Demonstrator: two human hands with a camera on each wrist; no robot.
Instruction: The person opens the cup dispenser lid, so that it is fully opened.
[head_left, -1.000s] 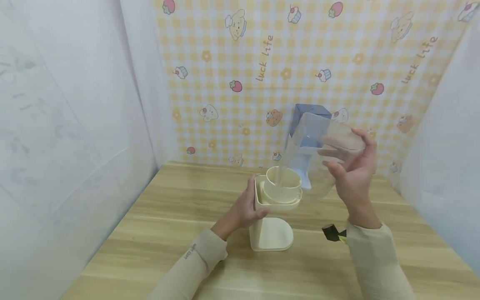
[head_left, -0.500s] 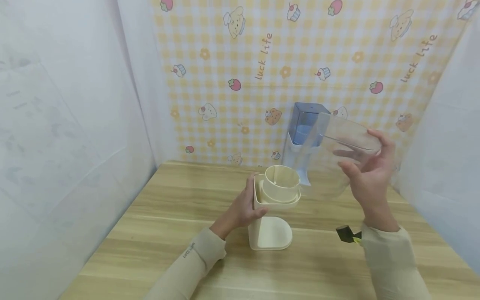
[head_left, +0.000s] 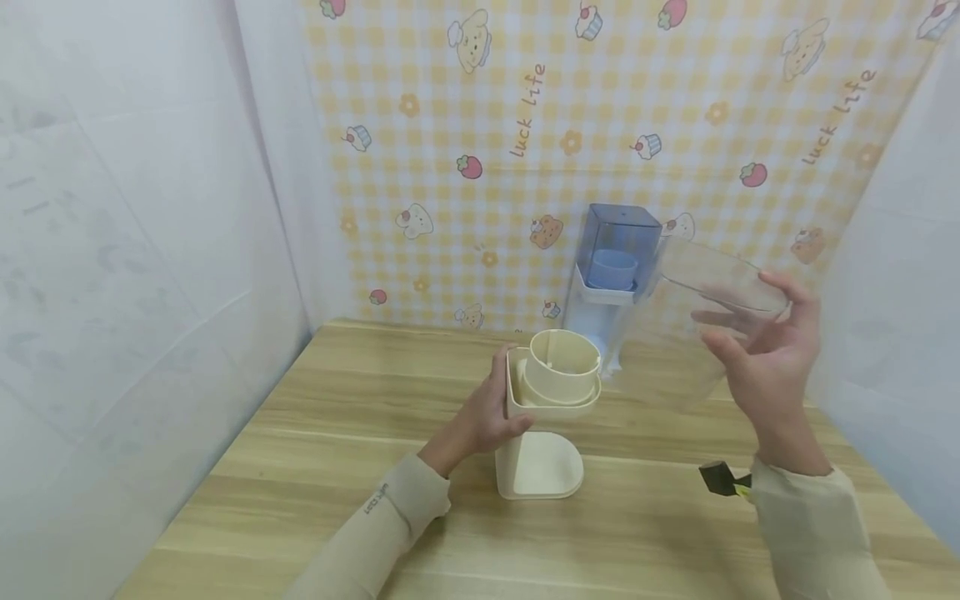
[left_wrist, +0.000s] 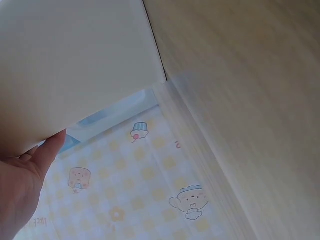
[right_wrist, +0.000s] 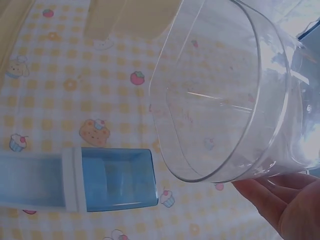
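The left hand (head_left: 487, 418) is closed about the upper housing of the cream dispenser stand (head_left: 561, 390), its thumb across the near side below the tray rim. The stand is upright, directly to the right of that hand, its base on the worktop (head_left: 360, 467). Its round collar is uncovered. Beyond the left hand and to its right, against the patterned curtain (head_left: 420, 108), is a white dispenser with a blue transparent top (head_left: 618, 242).

A clear plastic cover (right_wrist: 215, 107) is raised just left of the right hand (head_left: 776, 371), which pinches one end between thumb and fingers. The cover is tilted, apart from the stand; the right wrist view shows a gap between it and the blue top.

Assessment: the stand looks top-heavy, so the left hand should brace it downward. The smooth cover calls for a broad, light grip by the right hand and a path clear of collar and blue top.
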